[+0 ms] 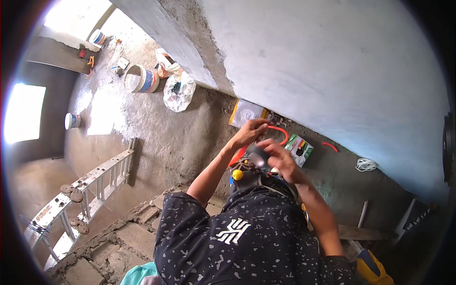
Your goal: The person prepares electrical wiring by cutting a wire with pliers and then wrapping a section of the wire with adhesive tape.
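My left hand (251,133) is closed, with its fingertips pinched on a bright orange flexible tube (285,134). The tube curves away to the right of those fingers, and another orange stretch (237,156) shows below the hand. Close by on the right, my right hand (283,162) is bent and smeared by motion. Its fingers are round a dark grey rounded thing (258,156) whose kind I cannot make out. Just below the hands, a yellow ball-like piece (238,175) sits in front of my dark speckled shirt.
A green and white box (299,150), a clear-fronted packet (247,113) and a coil of white cable (365,165) lie along the wall. Left of me lean an aluminium ladder (102,178) and rough brickwork (137,237). Farther off stand a bucket (148,81) and a white plastic bag (180,97).
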### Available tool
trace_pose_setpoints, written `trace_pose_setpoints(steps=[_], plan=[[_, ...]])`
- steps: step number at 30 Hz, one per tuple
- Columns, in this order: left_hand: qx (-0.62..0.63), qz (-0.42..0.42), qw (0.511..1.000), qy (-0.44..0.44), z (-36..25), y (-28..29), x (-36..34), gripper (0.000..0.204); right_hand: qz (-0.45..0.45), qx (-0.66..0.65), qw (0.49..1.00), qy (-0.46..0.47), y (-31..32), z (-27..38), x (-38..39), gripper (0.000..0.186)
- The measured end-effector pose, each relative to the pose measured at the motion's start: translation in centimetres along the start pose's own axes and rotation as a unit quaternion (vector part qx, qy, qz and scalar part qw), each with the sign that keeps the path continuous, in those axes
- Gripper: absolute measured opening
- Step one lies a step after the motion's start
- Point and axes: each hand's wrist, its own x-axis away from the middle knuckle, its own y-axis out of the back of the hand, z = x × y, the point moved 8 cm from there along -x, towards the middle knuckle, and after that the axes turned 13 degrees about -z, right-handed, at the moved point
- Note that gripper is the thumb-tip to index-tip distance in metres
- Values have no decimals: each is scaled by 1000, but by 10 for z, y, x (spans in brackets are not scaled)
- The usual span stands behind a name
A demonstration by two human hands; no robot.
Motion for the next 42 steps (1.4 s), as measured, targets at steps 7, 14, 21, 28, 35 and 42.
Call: trace_pose_setpoints(steps=[7, 14, 21, 28, 35, 42], plan=[[-33, 54, 998, -5, -46, -27, 29, 36, -253, -50, 952, -166, 114, -54, 4, 36], [-118, 135, 983, -41, -36, -49, 39, 35, -285, 35, 957, 36, 115, -31, -12, 32], [-42, 57, 997, -15, -24, -34, 42, 34, -275, -22, 961, -28, 139, -35, -1, 33], [42, -3, 998, 51, -42, -26, 35, 24, -148, -48, 988, 19, 115, -39, 26, 35], [-8, 0, 1000, 5, -39, -37, 29, 31, -124, 69, 989, -47, 92, -21, 21, 32], [-196, -43, 975, -92, -54, -37, 26, 25, -163, 190, 968, -27, 105, -32, 20, 32]])
